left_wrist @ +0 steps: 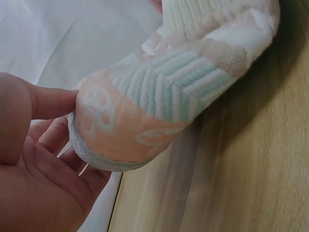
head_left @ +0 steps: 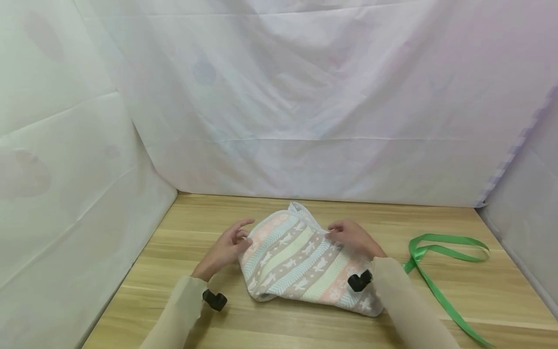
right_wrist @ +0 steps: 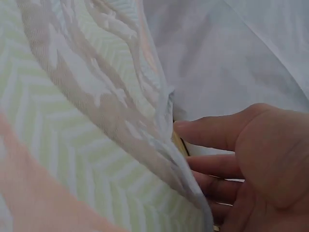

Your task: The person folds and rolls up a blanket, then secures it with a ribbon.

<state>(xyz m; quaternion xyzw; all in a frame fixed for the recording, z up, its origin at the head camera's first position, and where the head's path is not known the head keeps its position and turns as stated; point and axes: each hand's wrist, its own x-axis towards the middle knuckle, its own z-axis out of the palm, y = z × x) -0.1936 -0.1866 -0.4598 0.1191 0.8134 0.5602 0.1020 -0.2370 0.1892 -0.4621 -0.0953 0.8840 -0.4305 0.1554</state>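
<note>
A crumpled towel [head_left: 296, 261] with pastel stripes, white animal and flower shapes and a pale bound edge lies on the table between my hands. My left hand [head_left: 228, 247] pinches its left edge. In the left wrist view, that thumb lies on the peach part of the towel [left_wrist: 130, 116], fingers underneath. At the towel's upper right edge is my right hand [head_left: 350, 237], holding the border. In the right wrist view, the right hand [right_wrist: 260, 159] has its thumb at the border of the towel [right_wrist: 96, 125], and its fingertips are hidden behind the cloth.
A green ribbon [head_left: 444, 300] lies looped on the wooden table [head_left: 205, 213], right of the towel. Pale fabric [head_left: 305, 121] hangs behind the table and along both sides. Each sleeve cuff has a small black device [head_left: 215, 300] near it.
</note>
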